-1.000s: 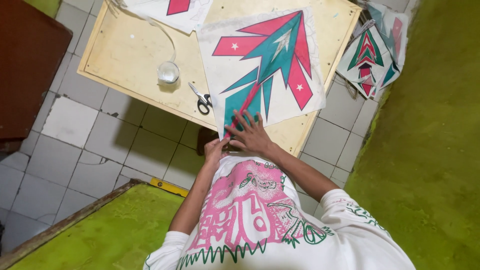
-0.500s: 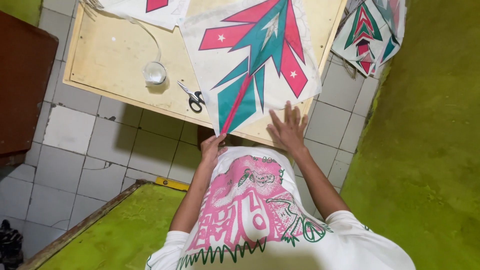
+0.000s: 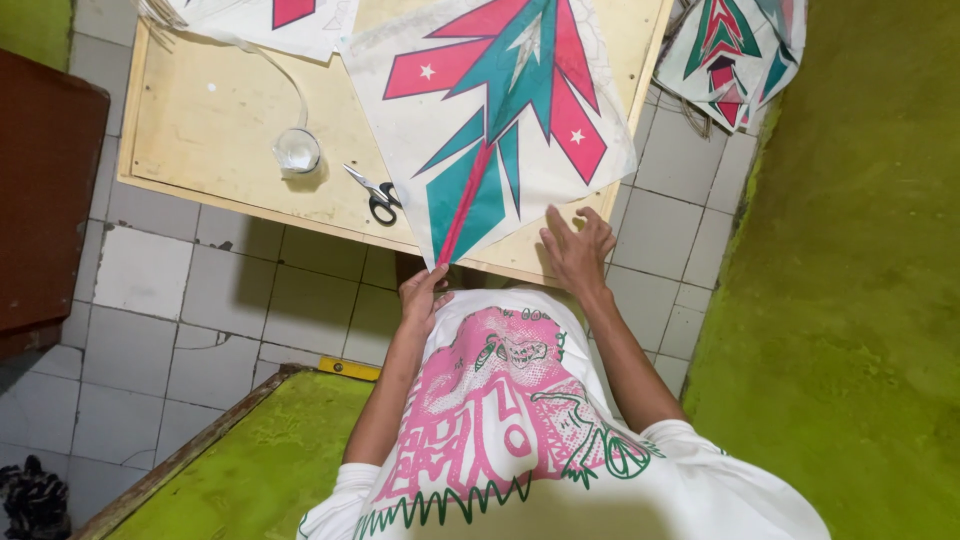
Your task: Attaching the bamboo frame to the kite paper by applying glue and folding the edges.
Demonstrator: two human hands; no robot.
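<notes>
A white paper kite [image 3: 500, 120] with a pink and teal arrow pattern and white stars lies on a pale wooden board [image 3: 210, 130]. Its lower tip hangs over the board's near edge. My left hand [image 3: 424, 296] pinches that tip from below. My right hand [image 3: 576, 246] rests flat with fingers spread at the kite's lower right edge, near the board's corner. My white shirt with a pink print fills the bottom of the view.
Black-handled scissors [image 3: 378, 195] and a small clear cup [image 3: 297, 150] with a white cord sit on the board left of the kite. More kites [image 3: 730, 50] are stacked at the top right. Green mats [image 3: 860, 300] flank the tiled floor [image 3: 150, 290]. Dark furniture [image 3: 40, 190] stands at the left.
My right hand has slid from the kite's lower tip out to the right along its edge. My left hand has stayed at the tip.
</notes>
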